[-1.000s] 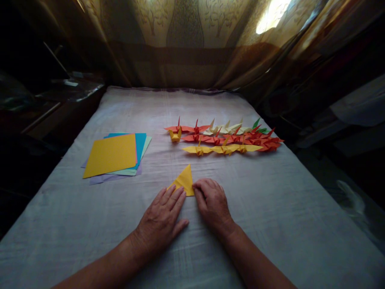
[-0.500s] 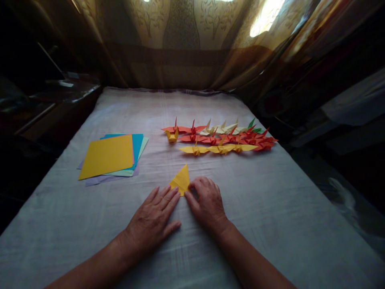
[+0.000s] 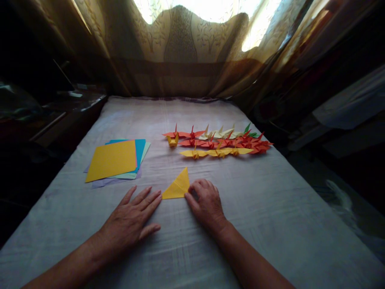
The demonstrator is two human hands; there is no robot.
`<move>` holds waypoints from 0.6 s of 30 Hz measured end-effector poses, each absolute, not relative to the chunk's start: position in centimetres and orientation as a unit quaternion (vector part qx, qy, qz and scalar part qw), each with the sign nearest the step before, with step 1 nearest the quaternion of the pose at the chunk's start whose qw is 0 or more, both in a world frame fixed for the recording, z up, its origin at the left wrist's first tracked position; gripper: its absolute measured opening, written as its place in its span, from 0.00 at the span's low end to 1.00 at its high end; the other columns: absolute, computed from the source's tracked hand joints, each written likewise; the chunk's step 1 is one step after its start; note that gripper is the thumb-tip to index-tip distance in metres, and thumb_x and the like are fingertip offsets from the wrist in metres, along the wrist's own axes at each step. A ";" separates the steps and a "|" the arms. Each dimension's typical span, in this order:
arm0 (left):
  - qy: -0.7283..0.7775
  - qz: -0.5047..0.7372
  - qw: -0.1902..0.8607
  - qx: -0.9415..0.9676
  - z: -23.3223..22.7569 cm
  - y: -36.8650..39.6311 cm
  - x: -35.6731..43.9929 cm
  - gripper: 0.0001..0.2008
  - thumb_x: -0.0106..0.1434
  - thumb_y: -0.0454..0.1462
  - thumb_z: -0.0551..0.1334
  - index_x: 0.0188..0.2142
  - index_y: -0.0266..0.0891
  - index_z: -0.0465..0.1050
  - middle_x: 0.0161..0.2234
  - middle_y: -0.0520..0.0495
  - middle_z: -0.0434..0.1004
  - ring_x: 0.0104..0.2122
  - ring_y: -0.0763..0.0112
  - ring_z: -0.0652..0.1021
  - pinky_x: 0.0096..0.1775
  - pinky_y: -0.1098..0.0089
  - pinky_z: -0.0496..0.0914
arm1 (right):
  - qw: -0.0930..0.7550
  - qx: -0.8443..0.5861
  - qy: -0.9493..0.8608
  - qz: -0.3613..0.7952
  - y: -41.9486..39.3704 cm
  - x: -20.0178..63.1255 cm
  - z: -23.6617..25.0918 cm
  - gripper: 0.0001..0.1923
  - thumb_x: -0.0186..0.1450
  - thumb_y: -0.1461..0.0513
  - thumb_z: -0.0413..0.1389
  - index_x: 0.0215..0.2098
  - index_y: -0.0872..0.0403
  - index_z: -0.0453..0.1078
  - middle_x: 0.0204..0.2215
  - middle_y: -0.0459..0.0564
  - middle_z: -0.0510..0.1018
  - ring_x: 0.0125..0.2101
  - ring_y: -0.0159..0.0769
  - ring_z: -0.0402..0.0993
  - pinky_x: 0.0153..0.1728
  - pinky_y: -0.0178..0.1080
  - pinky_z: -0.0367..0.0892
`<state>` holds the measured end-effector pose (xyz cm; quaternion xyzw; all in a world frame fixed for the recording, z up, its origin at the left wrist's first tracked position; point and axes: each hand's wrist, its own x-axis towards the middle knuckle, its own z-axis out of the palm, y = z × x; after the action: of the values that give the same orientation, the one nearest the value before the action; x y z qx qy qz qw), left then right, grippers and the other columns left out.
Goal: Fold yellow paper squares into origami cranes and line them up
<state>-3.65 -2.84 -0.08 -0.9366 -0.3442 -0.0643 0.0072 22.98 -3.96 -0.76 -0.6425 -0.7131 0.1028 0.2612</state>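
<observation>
A yellow paper folded into a triangle lies on the pale cloth-covered table. My right hand presses its fingertips on the triangle's right corner, fingers curled. My left hand lies flat on the cloth with fingers spread, its fingertips just short of the triangle's left corner and holding nothing.
A stack of coloured square sheets, yellow on top, lies to the left. Rows of folded paper cranes in red, yellow, cream and green sit beyond the triangle. Curtains hang behind the table; dark furniture flanks both sides.
My left hand has slid back to the left off the triangle, uncovering its left corner. My right hand stays at the right corner. The view has tilted slightly.
</observation>
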 end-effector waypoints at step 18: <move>-0.501 -0.160 -0.172 -0.833 -1.3 1.4 3.2 0.21 0.64 0.42 0.60 0.57 0.46 0.72 0.63 0.42 0.66 0.65 0.47 0.61 0.63 0.37 0.49 | 0.210 -0.660 -0.721 0.031 -4.0 22.7 -2.1 0.19 0.65 0.60 0.57 0.54 0.51 0.70 0.60 0.59 0.68 0.62 0.51 0.60 0.57 0.53 0.58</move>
<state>3.20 1.37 -1.33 -0.8330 -0.5010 -0.1597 -0.1717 22.71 -3.99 -2.07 -0.6598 -0.7210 0.0305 0.2095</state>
